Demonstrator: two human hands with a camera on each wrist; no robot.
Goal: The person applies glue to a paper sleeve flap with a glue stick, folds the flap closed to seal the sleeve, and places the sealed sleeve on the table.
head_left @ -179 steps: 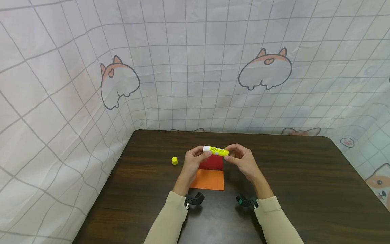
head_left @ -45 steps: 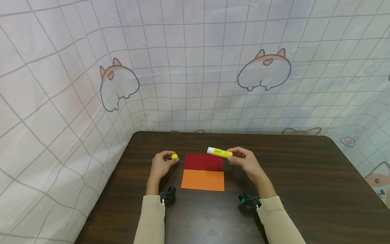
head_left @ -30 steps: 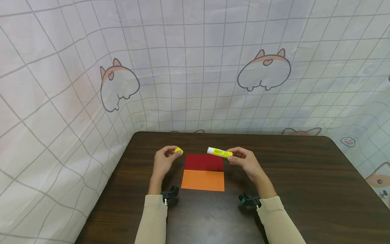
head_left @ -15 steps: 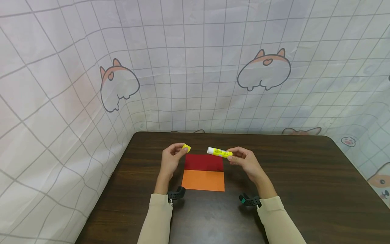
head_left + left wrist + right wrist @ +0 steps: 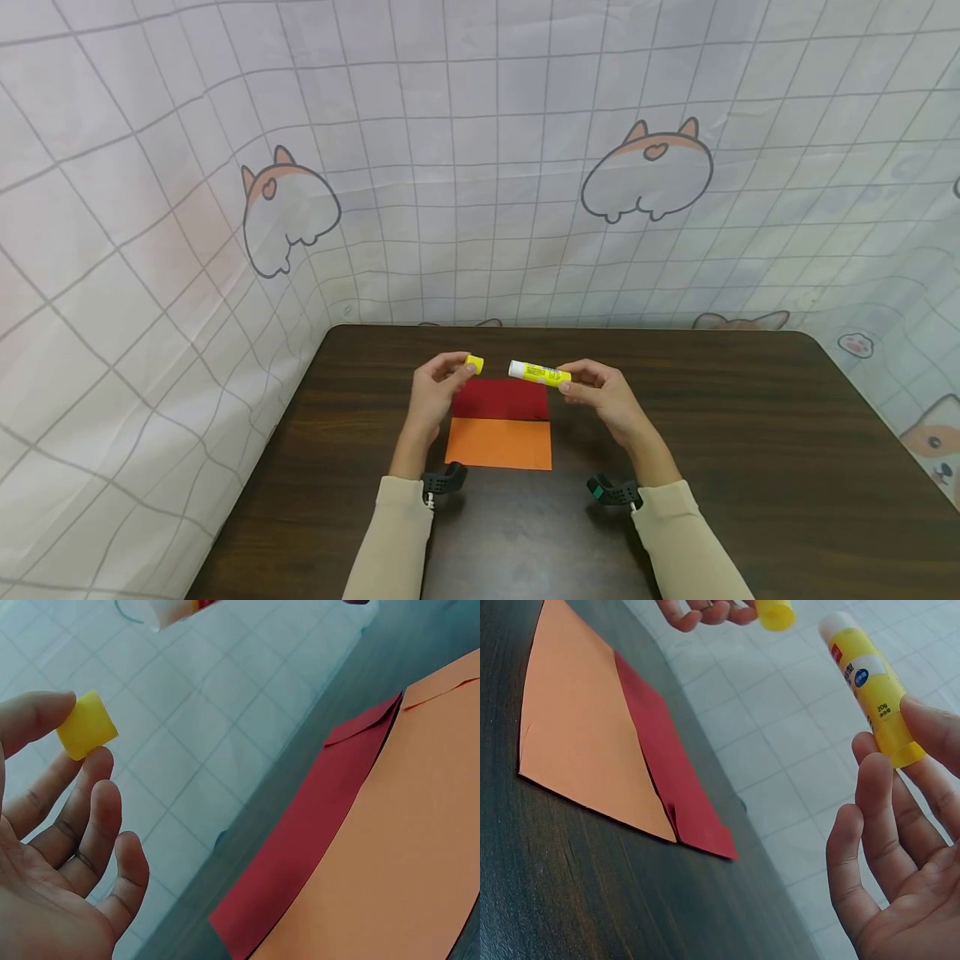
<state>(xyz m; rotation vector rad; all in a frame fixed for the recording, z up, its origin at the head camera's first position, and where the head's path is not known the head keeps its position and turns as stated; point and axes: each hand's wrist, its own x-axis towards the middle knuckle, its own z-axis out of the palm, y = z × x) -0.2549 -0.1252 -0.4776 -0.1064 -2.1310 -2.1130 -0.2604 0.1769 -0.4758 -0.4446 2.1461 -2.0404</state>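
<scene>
My left hand (image 5: 431, 392) pinches a small yellow cap (image 5: 88, 726) between thumb and fingertips, up in the air. A short gap to its right, my right hand (image 5: 606, 398) holds a yellow glue stick (image 5: 876, 697) by its yellow end. The stick's white end (image 5: 517, 369) points left at the cap. Below and between both hands lie a dark red paper (image 5: 501, 400) and, on its near side, an orange paper (image 5: 498, 443). In the right wrist view the two papers meet along one edge.
The papers lie on a dark brown wooden table (image 5: 720, 467). A white grid-patterned cloth (image 5: 480, 192) with cartoon animals hangs behind it and at both sides. Black bands (image 5: 446, 480) sit on both wrists.
Earlier both hands were at the glue stick and the cap stood on the table. My left hand then picked up the cap and brought it rightward, closer to the stick. The right hand stays nearly still.
</scene>
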